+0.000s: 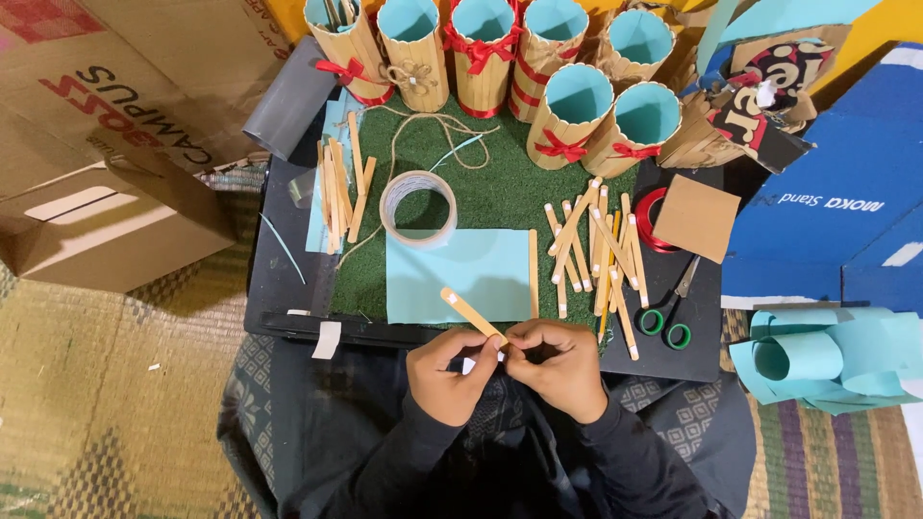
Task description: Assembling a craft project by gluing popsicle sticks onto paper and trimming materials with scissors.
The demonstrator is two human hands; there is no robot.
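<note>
Hands: left hand [450, 373] and right hand [556, 363] meet, fingers pinched on one wooden stick [473, 313] — its near end hidden.
Tabletop [281, 279]: blue paper sheet [460, 275] carries one glued stick; loose sticks [596, 255] remain.
Far edge: finished stick-clad cups [481, 48] — some cut off.

A black tray [288, 288] carries green turf [500, 183], scissors [673, 312], red ribbon spool [649, 219] and brown card [697, 216].
</note>
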